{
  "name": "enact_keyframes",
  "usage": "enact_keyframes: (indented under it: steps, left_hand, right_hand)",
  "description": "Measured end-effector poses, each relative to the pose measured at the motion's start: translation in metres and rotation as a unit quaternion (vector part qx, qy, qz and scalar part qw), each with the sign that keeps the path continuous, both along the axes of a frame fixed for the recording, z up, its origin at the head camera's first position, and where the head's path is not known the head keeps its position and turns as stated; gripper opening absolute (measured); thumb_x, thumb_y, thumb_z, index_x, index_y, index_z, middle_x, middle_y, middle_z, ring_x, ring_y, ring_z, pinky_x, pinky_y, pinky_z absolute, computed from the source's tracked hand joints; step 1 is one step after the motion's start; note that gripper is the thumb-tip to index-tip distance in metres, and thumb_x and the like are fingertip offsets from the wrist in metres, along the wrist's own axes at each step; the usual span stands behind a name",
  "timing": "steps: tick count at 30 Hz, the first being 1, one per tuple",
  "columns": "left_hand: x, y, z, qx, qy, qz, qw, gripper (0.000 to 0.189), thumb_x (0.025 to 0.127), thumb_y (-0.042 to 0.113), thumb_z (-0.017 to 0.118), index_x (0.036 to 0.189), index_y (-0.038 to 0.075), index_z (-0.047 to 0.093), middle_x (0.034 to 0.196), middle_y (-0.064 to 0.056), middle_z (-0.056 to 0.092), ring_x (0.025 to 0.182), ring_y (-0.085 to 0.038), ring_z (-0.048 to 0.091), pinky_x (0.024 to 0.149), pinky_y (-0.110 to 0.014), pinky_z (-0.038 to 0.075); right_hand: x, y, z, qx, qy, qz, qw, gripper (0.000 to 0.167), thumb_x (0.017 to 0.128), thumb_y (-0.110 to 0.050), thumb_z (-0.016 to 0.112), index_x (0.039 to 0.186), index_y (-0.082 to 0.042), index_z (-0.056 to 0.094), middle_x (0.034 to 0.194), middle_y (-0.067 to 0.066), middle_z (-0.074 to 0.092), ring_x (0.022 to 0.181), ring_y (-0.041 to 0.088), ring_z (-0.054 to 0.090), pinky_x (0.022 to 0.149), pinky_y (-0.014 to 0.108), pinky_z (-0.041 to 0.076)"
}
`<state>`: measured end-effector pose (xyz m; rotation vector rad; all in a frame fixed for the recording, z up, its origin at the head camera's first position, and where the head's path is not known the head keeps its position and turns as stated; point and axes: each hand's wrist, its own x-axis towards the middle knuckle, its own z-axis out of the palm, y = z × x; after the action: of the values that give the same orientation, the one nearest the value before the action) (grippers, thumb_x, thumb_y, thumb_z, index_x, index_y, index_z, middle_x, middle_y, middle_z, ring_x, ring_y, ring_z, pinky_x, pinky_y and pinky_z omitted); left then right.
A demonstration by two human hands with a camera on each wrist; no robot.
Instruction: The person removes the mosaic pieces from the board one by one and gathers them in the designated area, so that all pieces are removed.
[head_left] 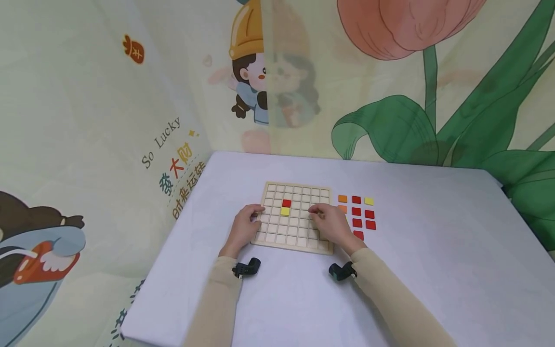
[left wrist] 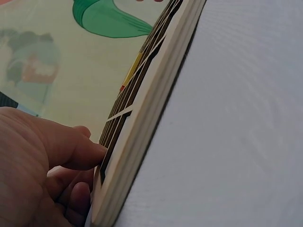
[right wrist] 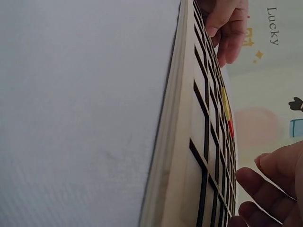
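A wooden grid board [head_left: 297, 230] lies flat on the white table [head_left: 425, 270]. One red tile [head_left: 286, 203] and, just below it, one yellow tile [head_left: 284, 211] sit in its cells. My left hand [head_left: 256, 213] rests on the board's left edge; in the left wrist view its thumb [left wrist: 83, 152] touches the board [left wrist: 156, 94] at the rim. My right hand [head_left: 315, 212] hovers low over the board's right side with loosely bent fingers [right wrist: 265, 189]. No tile shows between them.
Loose tiles lie in rows right of the board: orange [head_left: 342, 198], yellow [head_left: 369, 201] and several red ones [head_left: 370, 214]. A printed cloth backdrop [head_left: 130, 120] hangs close behind and to the left of the table.
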<state>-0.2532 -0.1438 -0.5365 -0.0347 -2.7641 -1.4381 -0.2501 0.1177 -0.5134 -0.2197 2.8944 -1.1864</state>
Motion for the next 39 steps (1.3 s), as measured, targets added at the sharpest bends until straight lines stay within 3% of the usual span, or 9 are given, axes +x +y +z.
enact_keyframes:
  steps: [6,14,21,27,39]
  left_hand:
    - [0.0,0.0,0.001,-0.003,0.008,-0.002,1.0,0.04,0.087,-0.005,0.058,0.124,0.008,0.064,0.136,-0.007,0.055,0.117,-0.023,0.053,0.102,-0.038,0.045]
    - [0.002,-0.002,0.002,-0.002,0.006,-0.002,1.0,0.042,0.086,-0.006,0.056,0.125,0.007,0.064,0.137,-0.008,0.054,0.116,-0.024,0.053,0.102,-0.038,0.045]
    - [0.002,-0.003,0.002,0.003,0.011,-0.001,0.9999,0.043,0.085,-0.008,0.056,0.124,0.007,0.064,0.137,-0.008,0.055,0.116,-0.024,0.054,0.101,-0.039,0.045]
    - [0.002,-0.001,0.002,0.005,0.008,-0.008,0.9999,0.043,0.085,-0.007,0.057,0.125,0.008,0.064,0.137,-0.007,0.054,0.116,-0.024,0.054,0.101,-0.039,0.045]
    - [0.002,-0.001,0.003,0.005,0.01,-0.007,0.9999,0.043,0.085,-0.007,0.057,0.125,0.008,0.064,0.137,-0.007,0.055,0.116,-0.023,0.054,0.101,-0.038,0.045]
  right_hand:
    - [-0.005,-0.009,0.001,0.009,0.006,0.004,0.9999,0.022,0.094,-0.021,0.063,0.114,-0.013,0.07,0.107,0.002,0.069,0.087,0.02,0.058,0.076,0.034,0.054]
    - [-0.012,-0.028,-0.001,0.028,0.045,-0.007,0.9986,0.021,0.093,-0.016,0.062,0.111,-0.01,0.071,0.108,0.004,0.07,0.092,0.02,0.062,0.083,0.037,0.055]
    - [-0.017,-0.041,-0.005,0.058,0.071,0.001,0.9958,0.02,0.091,-0.013,0.063,0.107,-0.01,0.073,0.103,0.004,0.069,0.095,0.022,0.06,0.087,0.037,0.05]
    - [-0.018,-0.049,-0.006,0.088,0.093,-0.003,0.9918,0.02,0.088,-0.015,0.067,0.106,-0.009,0.074,0.101,0.005,0.066,0.092,0.025,0.055,0.082,0.038,0.046]
    - [-0.023,-0.062,-0.01,0.101,0.073,-0.002,0.9922,0.024,0.087,-0.022,0.071,0.109,-0.012,0.072,0.101,0.004,0.061,0.094,0.024,0.051,0.082,0.037,0.043]
